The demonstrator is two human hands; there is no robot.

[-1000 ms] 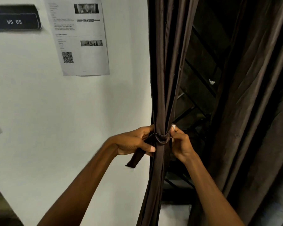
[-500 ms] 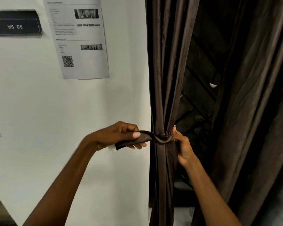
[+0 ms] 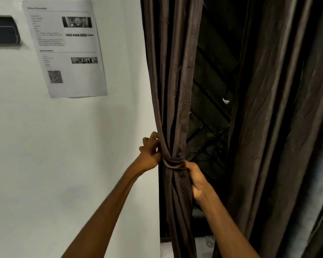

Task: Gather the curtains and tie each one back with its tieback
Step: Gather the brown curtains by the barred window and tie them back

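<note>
Head view, sole entry.

Item: left curtain (image 3: 172, 90), dark brown, hanging beside the white wall (image 3: 73, 146). It is gathered into one narrow bundle, pinched to a waist at mid-height so the window opening behind stands clear.

Item: tieback (image 3: 173, 162), a band of matching brown fabric, wrapped around the bundle at that waist. It sits snug and roughly level, with its visible front flat against the folds. Its ends are hidden on the wall side, so whether it is fastened cannot be told.

Item: left hand (image 3: 150, 152), at the wall-side edge of the bundle, level with the band. The fingers (image 3: 153, 136) are curled inward and pinching at the band's end or the fabric there; which of the two cannot be told. Judged purpose: securing the tieback's end where it closes.

Item: right hand (image 3: 197, 178), on the window side, just below the band. Fingers are clenched around the gathered folds, the thumb edge touching the band's lower rim. Judged purpose: keeping the folds compressed so the band does not slip while the other hand works.

Item: right curtain (image 3: 268, 127), hanging loose, well apart from both hands, no tieback visible on it. Judged still to do.

Item: printed notice (image 3: 65, 49) and dark sign (image 3: 3, 32) on the wall, not in play.
</note>
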